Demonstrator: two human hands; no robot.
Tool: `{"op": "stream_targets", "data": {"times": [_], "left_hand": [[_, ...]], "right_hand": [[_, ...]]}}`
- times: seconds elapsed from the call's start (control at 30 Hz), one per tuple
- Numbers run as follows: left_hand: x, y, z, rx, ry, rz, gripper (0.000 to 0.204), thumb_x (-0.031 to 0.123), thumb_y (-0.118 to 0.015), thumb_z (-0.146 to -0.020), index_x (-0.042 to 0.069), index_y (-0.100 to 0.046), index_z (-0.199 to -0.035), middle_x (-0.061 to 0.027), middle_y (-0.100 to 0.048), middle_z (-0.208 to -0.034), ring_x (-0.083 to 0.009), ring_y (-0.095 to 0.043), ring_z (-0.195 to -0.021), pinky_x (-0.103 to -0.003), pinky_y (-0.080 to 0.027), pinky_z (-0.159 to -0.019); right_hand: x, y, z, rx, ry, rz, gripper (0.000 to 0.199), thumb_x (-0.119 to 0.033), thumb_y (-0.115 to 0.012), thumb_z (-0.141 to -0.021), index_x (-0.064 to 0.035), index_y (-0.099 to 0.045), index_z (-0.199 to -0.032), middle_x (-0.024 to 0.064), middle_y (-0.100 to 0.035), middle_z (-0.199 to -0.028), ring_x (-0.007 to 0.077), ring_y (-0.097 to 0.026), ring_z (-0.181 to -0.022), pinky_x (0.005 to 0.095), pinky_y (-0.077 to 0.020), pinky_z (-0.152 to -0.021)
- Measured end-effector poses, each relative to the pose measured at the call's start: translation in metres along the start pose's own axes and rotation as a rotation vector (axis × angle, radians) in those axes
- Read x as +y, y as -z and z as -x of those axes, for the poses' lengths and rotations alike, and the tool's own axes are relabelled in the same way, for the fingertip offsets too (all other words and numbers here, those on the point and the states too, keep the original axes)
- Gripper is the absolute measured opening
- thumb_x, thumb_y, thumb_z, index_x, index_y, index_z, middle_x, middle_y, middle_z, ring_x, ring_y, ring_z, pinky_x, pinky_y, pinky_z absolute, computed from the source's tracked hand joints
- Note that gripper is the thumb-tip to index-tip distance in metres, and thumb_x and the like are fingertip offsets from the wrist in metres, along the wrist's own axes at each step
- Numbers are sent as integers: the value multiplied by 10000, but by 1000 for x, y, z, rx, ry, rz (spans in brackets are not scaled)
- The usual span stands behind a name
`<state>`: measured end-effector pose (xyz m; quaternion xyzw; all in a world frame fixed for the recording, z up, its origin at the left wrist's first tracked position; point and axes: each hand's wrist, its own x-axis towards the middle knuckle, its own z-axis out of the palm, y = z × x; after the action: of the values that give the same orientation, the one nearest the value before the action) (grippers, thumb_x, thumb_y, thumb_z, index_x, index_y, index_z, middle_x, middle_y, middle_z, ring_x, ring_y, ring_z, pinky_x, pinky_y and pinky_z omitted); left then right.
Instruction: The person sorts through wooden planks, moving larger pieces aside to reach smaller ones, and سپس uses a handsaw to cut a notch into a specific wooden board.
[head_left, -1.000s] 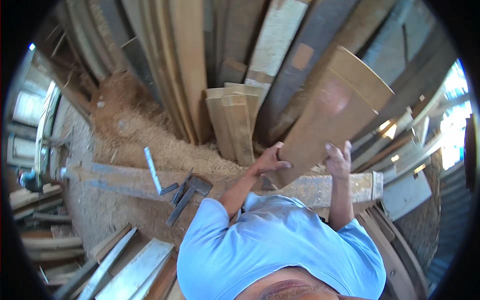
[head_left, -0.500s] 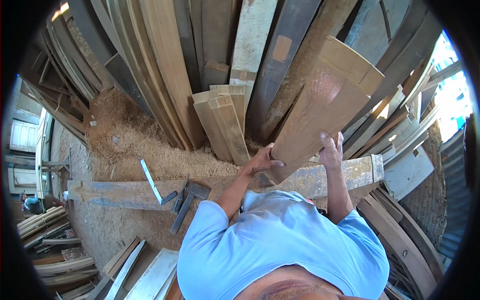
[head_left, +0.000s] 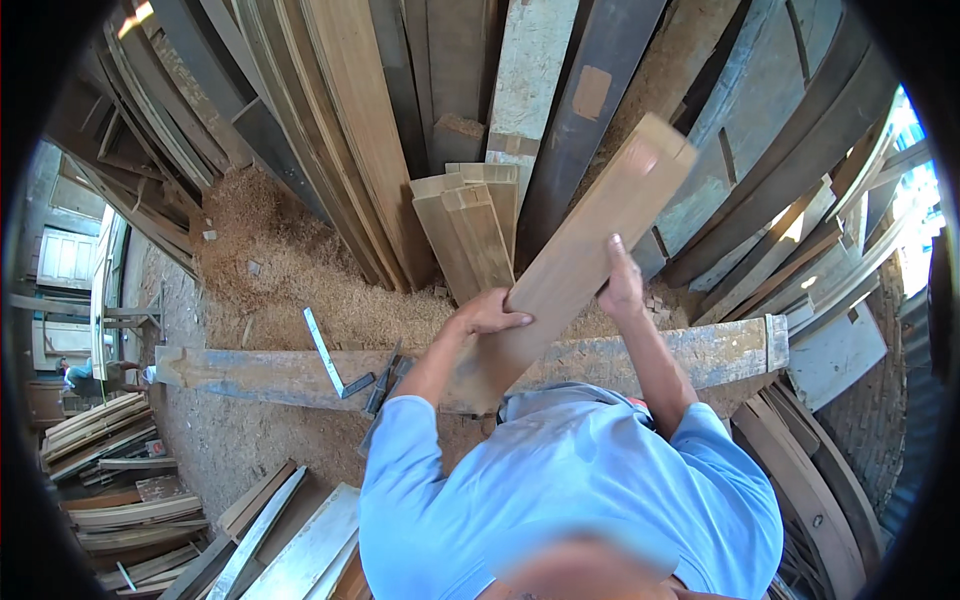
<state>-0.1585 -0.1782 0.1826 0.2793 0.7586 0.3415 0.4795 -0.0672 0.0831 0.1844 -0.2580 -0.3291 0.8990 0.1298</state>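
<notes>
A wooden board slants across in front of me, its far end raised up to the right. My left hand grips its left edge near the lower end, the thumb lying over the face. On the opposite edge, higher up, my right hand clasps it with one finger along the face. The board's near end hangs over a long bench plank. To the left on that plank lie a try square with a pale blade and dark tools, partly behind my left forearm.
Several short wood pieces lean upright beyond the plank. Behind them tall boards stand in a row. Sawdust and shavings cover the ground at left. Stacked lumber lies at lower left, and more timbers at lower right.
The board has turned, now showing a narrower face, and its lower end has moved left and nearer me. Both hands keep hold, my right hand a little further left. The whole view has shifted slightly.
</notes>
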Motion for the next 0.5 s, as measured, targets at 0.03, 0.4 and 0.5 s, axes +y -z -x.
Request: {"op": "stream_targets", "data": {"times": [0.03, 0.4, 0.5], "left_hand": [[-14, 4, 5, -33, 33, -45, 783, 428, -818, -795, 2, -537, -1389, -122, -661, -1277, -205, -637, -1130, -378, -499, -996], [-94, -26, 41, -336, 239, 996, 559, 299, -687, -912, -43, -553, -1333, -164, -663, -1247, -213, -658, -1139, -368, -549, -950], [-91, -23, 9, -312, 369, 1004, 570, 346, -666, -912, -26, -555, -1329, -163, -681, -1207, -228, -674, -1098, -399, -555, -940]], "right_hand": [[12, 0, 1, 19, -84, -46, 503, -332, -620, -1011, -2, -503, -1373, 144, -626, -1302, 309, -610, -1199, 490, -495, -1054], [159, 80, -15, 301, -545, 263, 433, -244, -623, -999, 92, -534, -1257, 198, -662, -1172, 335, -702, -997, 500, -621, -827], [169, 91, -6, 239, -589, 258, 422, -232, -611, -1003, 109, -541, -1241, 202, -664, -1165, 327, -707, -989, 491, -624, -825]]}}
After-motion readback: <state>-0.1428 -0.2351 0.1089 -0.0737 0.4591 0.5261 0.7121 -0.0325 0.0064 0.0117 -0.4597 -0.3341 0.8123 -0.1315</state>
